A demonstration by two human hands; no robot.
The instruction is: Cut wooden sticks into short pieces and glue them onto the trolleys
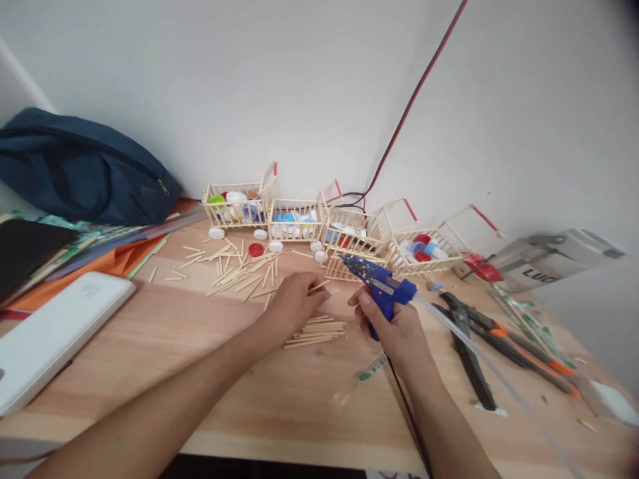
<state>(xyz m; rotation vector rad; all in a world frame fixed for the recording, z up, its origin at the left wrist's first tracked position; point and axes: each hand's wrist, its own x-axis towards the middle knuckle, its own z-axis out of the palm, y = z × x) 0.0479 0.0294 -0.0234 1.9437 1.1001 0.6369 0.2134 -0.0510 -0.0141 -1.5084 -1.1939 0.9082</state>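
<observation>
My right hand (394, 326) is wrapped round the handle of a blue glue gun (382, 286), its nozzle pointing up and left. A clear glue stick (464, 339) trails from the gun's rear. My left hand (297, 303) pinches a short wooden stick (319, 286) that juts right from the fingertips. Just below that hand lies a neat row of cut wooden sticks (317, 331). Behind the nozzle stands a slatted wooden piece (344, 269), partly hidden by the gun. Loose sticks (239, 269) are scattered left of my left hand.
Several miniature stick carts (237, 216) holding bottle caps line the wall. A red cap (256, 249) lies before them. Pliers (519, 346) and a black tool (469, 359) rest at right. A white power bank (64, 339) and a dark blue bag (84, 166) occupy the left.
</observation>
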